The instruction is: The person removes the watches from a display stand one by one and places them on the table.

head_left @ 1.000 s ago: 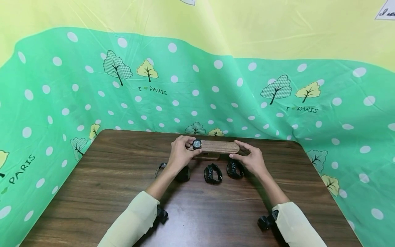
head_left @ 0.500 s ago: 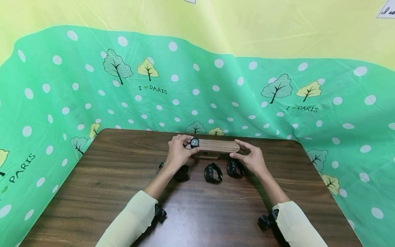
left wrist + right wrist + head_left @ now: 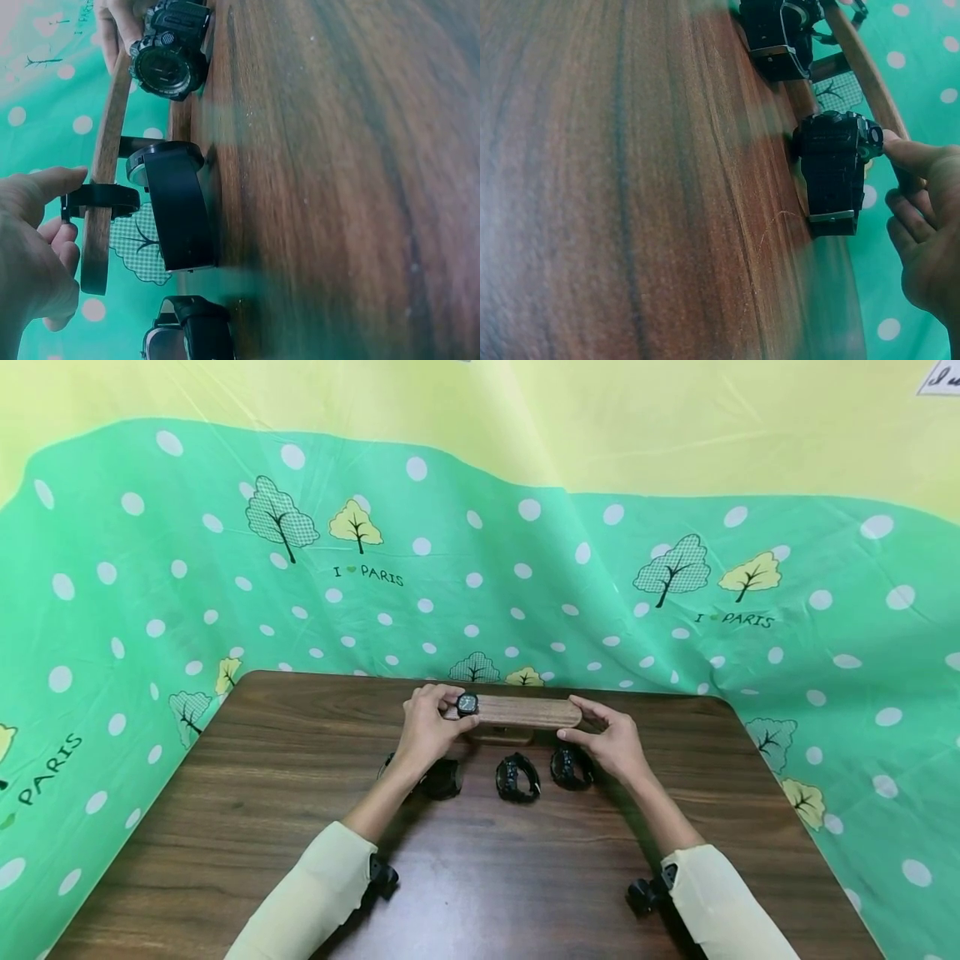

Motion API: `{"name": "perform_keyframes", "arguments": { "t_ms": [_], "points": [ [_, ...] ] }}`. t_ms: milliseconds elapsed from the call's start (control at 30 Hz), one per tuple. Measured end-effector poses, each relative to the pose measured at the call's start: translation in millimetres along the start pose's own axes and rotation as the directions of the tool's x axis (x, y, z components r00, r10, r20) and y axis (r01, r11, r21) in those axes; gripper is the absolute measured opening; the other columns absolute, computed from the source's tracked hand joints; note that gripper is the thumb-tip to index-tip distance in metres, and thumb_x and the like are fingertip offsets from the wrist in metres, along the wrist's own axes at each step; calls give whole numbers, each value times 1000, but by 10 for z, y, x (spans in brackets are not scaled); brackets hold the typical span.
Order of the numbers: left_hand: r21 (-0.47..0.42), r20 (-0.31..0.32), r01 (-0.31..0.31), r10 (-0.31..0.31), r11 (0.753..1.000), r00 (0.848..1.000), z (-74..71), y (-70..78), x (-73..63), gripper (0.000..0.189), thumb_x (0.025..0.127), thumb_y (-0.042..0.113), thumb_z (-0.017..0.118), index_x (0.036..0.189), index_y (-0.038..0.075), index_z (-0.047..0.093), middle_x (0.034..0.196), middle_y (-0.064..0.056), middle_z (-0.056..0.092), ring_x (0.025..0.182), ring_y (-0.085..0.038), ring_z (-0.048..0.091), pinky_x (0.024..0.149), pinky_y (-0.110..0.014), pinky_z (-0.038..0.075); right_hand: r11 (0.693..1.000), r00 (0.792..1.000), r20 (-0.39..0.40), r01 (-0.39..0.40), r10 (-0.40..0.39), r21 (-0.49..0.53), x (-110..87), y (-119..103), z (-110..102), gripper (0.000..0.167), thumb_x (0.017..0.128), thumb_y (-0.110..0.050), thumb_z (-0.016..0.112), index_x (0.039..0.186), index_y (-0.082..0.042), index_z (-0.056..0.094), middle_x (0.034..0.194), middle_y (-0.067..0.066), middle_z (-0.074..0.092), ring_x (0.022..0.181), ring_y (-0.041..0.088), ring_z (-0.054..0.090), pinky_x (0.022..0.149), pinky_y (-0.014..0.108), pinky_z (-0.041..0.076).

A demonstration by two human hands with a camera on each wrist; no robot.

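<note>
A wooden T-shaped watch stand (image 3: pixel 528 712) is near the table's far edge, its bar running left to right. A black square-faced wristwatch (image 3: pixel 467 703) is looped around the bar close to its left end. My left hand (image 3: pixel 431 728) pinches this watch between thumb and fingers; in the left wrist view the strap (image 3: pixel 105 196) encircles the bar. At the bar's right end, my right hand (image 3: pixel 613 745) grips the wood between thumb and fingers. Its thumb is on the near side in the right wrist view (image 3: pixel 911 154).
In front of the stand, several black watches lie on the brown wooden table (image 3: pixel 480 877): one (image 3: pixel 517 778) at the middle, one (image 3: pixel 572 767) by my right hand, one (image 3: pixel 442 779) beside my left wrist. Another is partly hidden by that wrist. A green patterned cloth (image 3: pixel 472 593) hangs behind.
My left hand has slid the square-faced watch a little leftward along the bar, towards its left end. The right hand has stayed at the bar's right end.
</note>
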State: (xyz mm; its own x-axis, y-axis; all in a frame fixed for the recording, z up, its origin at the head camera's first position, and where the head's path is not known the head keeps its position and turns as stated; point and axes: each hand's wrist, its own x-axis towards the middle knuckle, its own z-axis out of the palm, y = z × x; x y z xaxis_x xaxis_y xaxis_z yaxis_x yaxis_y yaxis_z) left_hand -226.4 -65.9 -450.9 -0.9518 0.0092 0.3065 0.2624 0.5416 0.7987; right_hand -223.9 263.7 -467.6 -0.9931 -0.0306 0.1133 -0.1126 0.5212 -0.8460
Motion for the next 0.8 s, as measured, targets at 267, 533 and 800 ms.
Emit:
{"name": "perform_keyframes", "arguments": {
  "t_ms": [267,533,800],
  "points": [
    [-9,7,35,-34,999,999,-51,-3,-16,47,88,22,99,128,5,80,113,-13,74,107,-30,63,100,-47,52,1000,1000,3,9,-9,-1,-2,1,-4,70,95,-29,95,158,-14,67,154,16,72,148,39,67,118,56,57],
    [-1,2,58,-58,998,998,-106,-29,-8,48,87,20,99,129,5,80,114,-13,75,103,-28,68,95,-43,58,1000,1000,2,14,-14,2,5,22,-2,71,95,-29,95,158,-13,67,158,15,70,149,39,65,119,59,56],
    [-22,0,55,-55,998,998,-169,-56,8,48,87,17,100,129,3,80,113,-14,74,95,-26,70,84,-31,58,1000,1000,2,10,-10,3,4,20,-4,71,94,-30,95,157,-14,67,156,15,71,148,39,66,104,22,61]
  ]
}}
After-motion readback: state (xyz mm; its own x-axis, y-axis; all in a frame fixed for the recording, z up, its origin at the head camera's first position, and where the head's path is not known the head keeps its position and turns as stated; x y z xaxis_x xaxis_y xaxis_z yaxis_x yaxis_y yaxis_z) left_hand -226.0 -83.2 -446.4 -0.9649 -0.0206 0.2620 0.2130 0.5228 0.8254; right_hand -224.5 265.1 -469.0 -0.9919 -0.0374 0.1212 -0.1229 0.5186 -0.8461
